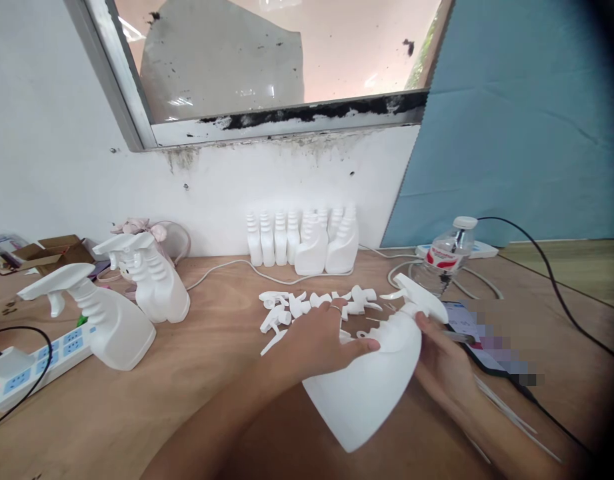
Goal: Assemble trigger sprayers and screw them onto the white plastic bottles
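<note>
In front of me a white spray bottle [371, 387] is tilted, its trigger head [419, 297] at the upper right and its base toward me. My right hand [444, 367] grips it by the neck and right side, just below the trigger head. Against the bottle's left side lies my left hand [319, 337], thumb across the front and fingers curled over the far side, their tips partly hidden. Just beyond the left hand, several loose white trigger heads [277, 317] lie in a pile on the wooden table [221, 373].
Several white bottles without heads [311, 243] stand along the wall. At left are bottles with trigger heads [121, 327], a power strip [61, 357] and a cardboard box [54, 253]. A water bottle [444, 257], a phone [479, 333] and cables lie to the right.
</note>
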The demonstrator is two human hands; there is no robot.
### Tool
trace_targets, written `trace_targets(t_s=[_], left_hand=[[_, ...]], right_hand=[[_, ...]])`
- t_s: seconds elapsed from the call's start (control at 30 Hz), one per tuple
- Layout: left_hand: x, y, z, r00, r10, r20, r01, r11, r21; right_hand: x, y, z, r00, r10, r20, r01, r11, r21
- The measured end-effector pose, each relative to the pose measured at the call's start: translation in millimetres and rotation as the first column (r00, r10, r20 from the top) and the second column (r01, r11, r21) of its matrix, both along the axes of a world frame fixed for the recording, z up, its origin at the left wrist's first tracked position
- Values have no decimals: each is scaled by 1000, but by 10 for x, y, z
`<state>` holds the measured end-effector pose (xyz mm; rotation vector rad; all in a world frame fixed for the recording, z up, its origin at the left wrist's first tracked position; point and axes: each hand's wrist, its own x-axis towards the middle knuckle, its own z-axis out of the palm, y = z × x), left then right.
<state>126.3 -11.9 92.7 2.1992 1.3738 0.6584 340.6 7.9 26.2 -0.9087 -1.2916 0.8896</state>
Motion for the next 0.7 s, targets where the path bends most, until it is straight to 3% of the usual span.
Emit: trace_targets(t_s=[0.1,0.2,0.47,0.7], left_hand=[[-22,-4,24,997,-10,-76,0,991,-135],[-32,-32,82,992,-68,-104,47,980,-192],[-10,-92,187,966,-83,-244,49,989,-141],[-44,-72,189,931,-154,-331,146,988,-47]], right_hand=[[-6,-2,3,938,41,-345,-132,961,-242],[-34,-24,30,857,-15,-515,-204,907,-368],[-79,-31,118,818,-64,-572,-249,856,-453],[-76,2,12,785,-33,-618,-291,861,-416]])
